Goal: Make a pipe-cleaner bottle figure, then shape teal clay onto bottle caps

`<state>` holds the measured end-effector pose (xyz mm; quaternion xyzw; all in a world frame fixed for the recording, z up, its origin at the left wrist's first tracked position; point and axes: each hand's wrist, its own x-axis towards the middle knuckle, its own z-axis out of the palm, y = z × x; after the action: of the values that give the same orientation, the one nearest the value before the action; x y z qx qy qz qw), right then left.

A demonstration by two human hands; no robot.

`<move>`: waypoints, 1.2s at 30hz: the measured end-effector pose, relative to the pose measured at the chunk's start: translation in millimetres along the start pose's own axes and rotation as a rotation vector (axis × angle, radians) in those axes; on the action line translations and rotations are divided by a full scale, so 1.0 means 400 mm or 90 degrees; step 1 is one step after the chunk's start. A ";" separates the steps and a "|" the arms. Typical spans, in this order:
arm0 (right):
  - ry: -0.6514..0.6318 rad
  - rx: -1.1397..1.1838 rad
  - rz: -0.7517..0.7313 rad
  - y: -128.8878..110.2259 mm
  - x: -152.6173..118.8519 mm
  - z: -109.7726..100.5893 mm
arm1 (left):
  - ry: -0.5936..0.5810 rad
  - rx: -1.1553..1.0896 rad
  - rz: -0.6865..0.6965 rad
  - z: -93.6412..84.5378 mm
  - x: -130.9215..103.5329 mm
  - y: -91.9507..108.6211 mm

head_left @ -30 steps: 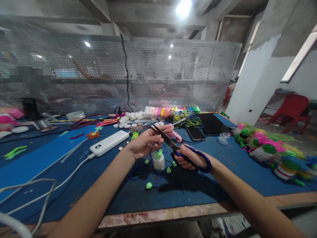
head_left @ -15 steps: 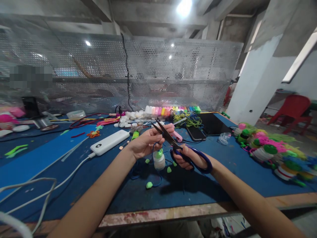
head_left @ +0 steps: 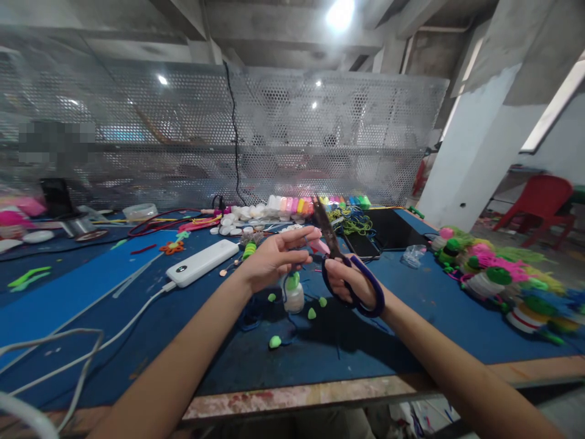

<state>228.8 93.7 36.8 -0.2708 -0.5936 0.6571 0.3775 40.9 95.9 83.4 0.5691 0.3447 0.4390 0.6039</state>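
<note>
My right hand (head_left: pixel 350 281) is wrapped round the dark blue handles of a pair of scissors (head_left: pixel 333 235), whose dark blades point up and look closed. To their left, my left hand (head_left: pixel 278 259) has its fingertips pinched above a small white bottle (head_left: pixel 294 299) with a green top (head_left: pixel 292 280). A thin blue cord hangs from those fingers beside the bottle. Around the bottle on the blue table lie small light green pieces (head_left: pixel 275 342), one of them on a blue cord.
A white power bank (head_left: pixel 202 263) with a cable lies left. Yarn-topped bottles (head_left: pixel 489 280) line the right side. Behind are coloured clay packs (head_left: pixel 301 205), tangled green yarn (head_left: pixel 354 221), a phone (head_left: pixel 362 246) and a black tablet (head_left: pixel 395 228).
The scissors have swung from pointing up-left across my left fingers to nearly upright, and their blades have closed. My right hand has moved slightly left, away from the cord.
</note>
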 end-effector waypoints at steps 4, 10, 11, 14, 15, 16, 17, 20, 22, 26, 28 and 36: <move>0.107 0.073 -0.074 -0.012 0.016 -0.001 | 0.051 0.273 0.133 0.031 -0.010 -0.004; 0.161 0.045 -0.107 -0.014 0.017 -0.008 | 0.004 0.311 0.196 0.042 -0.022 -0.014; 0.168 0.011 -0.120 -0.011 0.017 -0.007 | 0.012 0.299 0.204 0.042 -0.022 -0.013; 0.179 -0.055 -0.161 -0.006 0.017 0.001 | 0.025 0.248 0.228 0.043 -0.022 -0.010; 0.171 -0.050 -0.169 -0.005 0.018 0.003 | 0.024 0.233 0.229 0.044 -0.022 -0.010; 0.157 -0.037 -0.175 -0.004 0.019 0.005 | 0.022 0.219 0.225 0.044 -0.022 -0.010; 0.144 -0.025 -0.179 -0.004 0.020 0.006 | 0.020 0.205 0.219 0.045 -0.022 -0.011; 0.126 -0.025 -0.194 -0.002 0.020 0.004 | 0.015 0.171 0.206 0.045 -0.021 -0.014; 0.135 -0.038 -0.204 -0.003 0.018 0.002 | 0.013 0.167 0.203 0.043 -0.020 -0.016; 0.152 -0.057 -0.205 -0.008 0.015 0.004 | 0.002 0.197 0.190 0.042 -0.018 -0.016; 0.149 -0.053 -0.213 -0.010 0.016 0.005 | -0.011 0.207 0.179 0.041 -0.018 -0.017; 0.151 -0.043 -0.246 -0.004 0.019 -0.005 | -0.032 0.216 0.158 0.043 -0.018 -0.018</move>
<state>226.5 101.0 38.8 -0.2397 -0.6078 0.5156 0.5543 55.2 83.0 77.5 0.7117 0.3254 0.4313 0.4490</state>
